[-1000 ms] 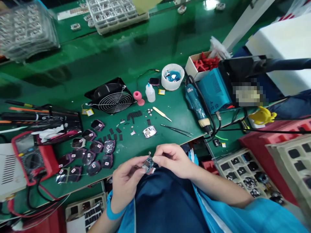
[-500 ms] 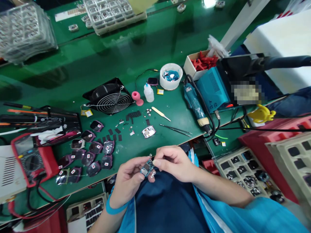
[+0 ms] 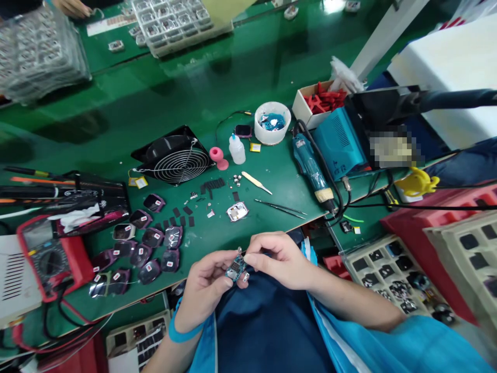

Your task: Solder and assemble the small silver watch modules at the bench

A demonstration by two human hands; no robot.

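Over my lap, in front of the bench edge, my left hand [image 3: 209, 284] grips a small circuit board [image 3: 235, 268] between thumb and fingers. My right hand [image 3: 274, 260] is closed in a pinch at the board's upper right edge; what lies between its fingertips is too small to make out. Small parts stick out from the board at its top and lower right. On the bench beyond lie an open watch case [image 3: 237, 211], a pair of tweezers [image 3: 280, 207] and a cream-handled tool [image 3: 257, 183].
Several watch housings [image 3: 140, 254] lie at left by a red multimeter [image 3: 54, 261]. A fan [image 3: 174, 158], a bottle [image 3: 237, 149], a white tub [image 3: 272, 135] and an electric screwdriver [image 3: 311, 163] stand farther back. Part trays [image 3: 392, 274] sit at right. Another person's hand [image 3: 74, 7] shows at the top left.
Another person's hand has come into view at the top left. My hands stay together at the circuit board, which has tilted slightly.
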